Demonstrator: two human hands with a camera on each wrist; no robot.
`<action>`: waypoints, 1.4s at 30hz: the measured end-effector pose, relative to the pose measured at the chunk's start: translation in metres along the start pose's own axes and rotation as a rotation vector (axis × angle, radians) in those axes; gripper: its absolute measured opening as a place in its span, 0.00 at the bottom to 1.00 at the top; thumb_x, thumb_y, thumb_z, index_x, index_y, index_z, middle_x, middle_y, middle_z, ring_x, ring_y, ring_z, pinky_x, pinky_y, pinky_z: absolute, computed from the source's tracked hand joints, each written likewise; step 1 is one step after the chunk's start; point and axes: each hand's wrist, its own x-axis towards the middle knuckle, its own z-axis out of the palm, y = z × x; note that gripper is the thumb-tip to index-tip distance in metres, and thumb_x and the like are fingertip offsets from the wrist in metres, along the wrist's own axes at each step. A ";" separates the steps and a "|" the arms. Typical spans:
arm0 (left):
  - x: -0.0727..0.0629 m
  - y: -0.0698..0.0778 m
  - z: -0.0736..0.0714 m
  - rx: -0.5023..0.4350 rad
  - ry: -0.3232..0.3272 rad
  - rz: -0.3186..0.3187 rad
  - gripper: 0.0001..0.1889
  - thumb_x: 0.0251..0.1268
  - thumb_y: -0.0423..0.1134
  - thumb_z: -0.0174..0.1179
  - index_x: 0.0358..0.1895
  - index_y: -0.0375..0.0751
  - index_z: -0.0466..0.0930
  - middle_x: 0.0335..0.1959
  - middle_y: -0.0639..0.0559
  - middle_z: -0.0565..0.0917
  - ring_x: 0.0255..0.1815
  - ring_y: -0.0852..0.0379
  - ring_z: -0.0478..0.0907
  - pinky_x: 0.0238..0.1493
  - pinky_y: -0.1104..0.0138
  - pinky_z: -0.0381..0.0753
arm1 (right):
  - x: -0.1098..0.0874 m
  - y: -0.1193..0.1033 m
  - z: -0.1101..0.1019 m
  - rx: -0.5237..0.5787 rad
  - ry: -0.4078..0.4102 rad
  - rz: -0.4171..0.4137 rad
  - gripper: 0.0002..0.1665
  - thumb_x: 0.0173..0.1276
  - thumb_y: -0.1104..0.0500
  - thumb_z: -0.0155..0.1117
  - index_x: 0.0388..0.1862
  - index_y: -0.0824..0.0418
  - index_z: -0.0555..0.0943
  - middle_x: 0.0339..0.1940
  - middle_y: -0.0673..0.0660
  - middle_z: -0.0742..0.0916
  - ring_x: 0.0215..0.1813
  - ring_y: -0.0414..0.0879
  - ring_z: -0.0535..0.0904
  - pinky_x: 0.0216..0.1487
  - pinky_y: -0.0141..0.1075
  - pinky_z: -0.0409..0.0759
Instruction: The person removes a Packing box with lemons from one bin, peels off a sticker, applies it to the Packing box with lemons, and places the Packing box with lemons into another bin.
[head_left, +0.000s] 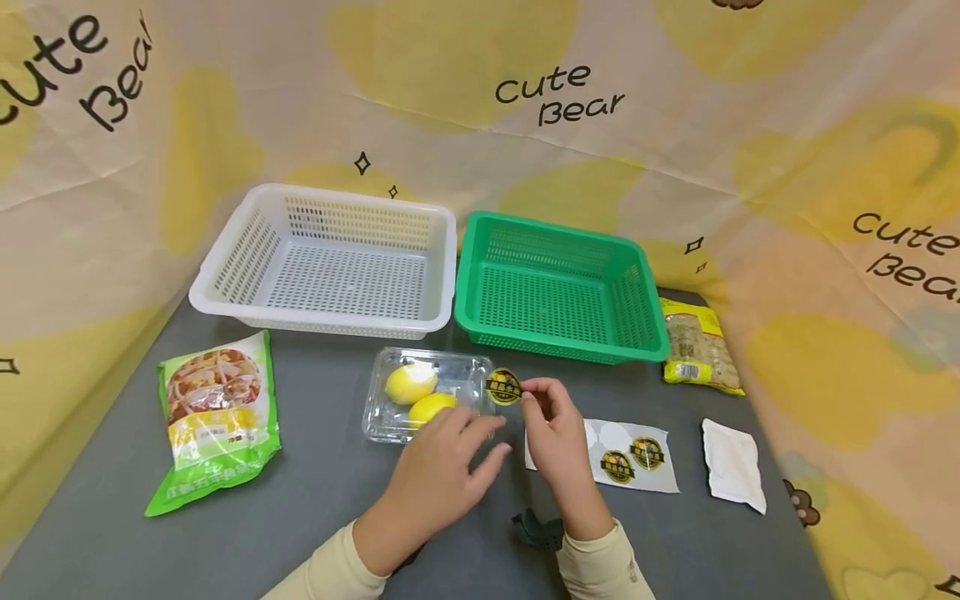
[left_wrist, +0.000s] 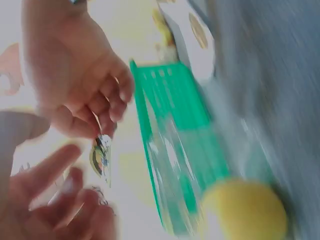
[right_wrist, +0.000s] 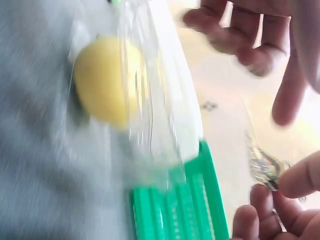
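My right hand [head_left: 557, 437] pinches a round black-and-gold sticker [head_left: 503, 387] by its edge, between thumb and index finger. In the right wrist view that sticker [right_wrist: 264, 165] tilts away from the fingertips. My left hand [head_left: 448, 467] hovers with fingers spread and nothing in them, overlapping the near side of a clear plastic box [head_left: 472, 375] in the head view. Two lemons [head_left: 411, 383] lie in the box, one partly hidden by the left fingers. Beside the right hand, a white sticker sheet [head_left: 660, 479] carries two more round stickers [head_left: 618, 467].
A white basket [head_left: 337, 321] and a green basket [head_left: 555, 340] stand side by side at the back. On the left lies a green food bag [head_left: 217, 417]. A yellow packet [head_left: 701, 346] and a small white packet [head_left: 733, 465] are on the right.
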 end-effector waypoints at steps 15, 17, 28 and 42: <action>-0.016 -0.065 -0.009 0.085 0.250 -0.268 0.33 0.67 0.41 0.63 0.75 0.39 0.70 0.74 0.33 0.69 0.64 0.28 0.69 0.54 0.34 0.67 | 0.017 -0.030 0.058 -0.167 -0.176 0.035 0.07 0.73 0.55 0.68 0.44 0.54 0.90 0.35 0.48 0.88 0.30 0.42 0.78 0.32 0.38 0.77; -0.020 -0.064 -0.008 0.099 0.182 -0.239 0.30 0.70 0.43 0.61 0.74 0.39 0.72 0.74 0.36 0.70 0.68 0.30 0.67 0.58 0.34 0.66 | 0.018 -0.030 0.061 -0.182 -0.178 0.032 0.08 0.72 0.55 0.68 0.44 0.54 0.90 0.35 0.48 0.88 0.30 0.41 0.79 0.33 0.39 0.77; -0.033 -0.058 -0.003 0.157 -0.063 -0.183 0.30 0.77 0.51 0.54 0.76 0.41 0.75 0.81 0.48 0.69 0.83 0.39 0.55 0.75 0.34 0.53 | 0.017 -0.031 0.067 -0.260 -0.192 0.025 0.08 0.71 0.55 0.68 0.44 0.56 0.90 0.33 0.48 0.88 0.28 0.41 0.79 0.29 0.38 0.78; -0.038 -0.065 0.000 0.209 -0.093 -0.142 0.30 0.78 0.53 0.54 0.76 0.44 0.76 0.79 0.51 0.72 0.83 0.40 0.58 0.76 0.33 0.51 | 0.015 -0.028 0.072 -0.374 -0.158 -0.049 0.09 0.71 0.54 0.68 0.46 0.53 0.88 0.33 0.44 0.88 0.29 0.40 0.78 0.31 0.39 0.77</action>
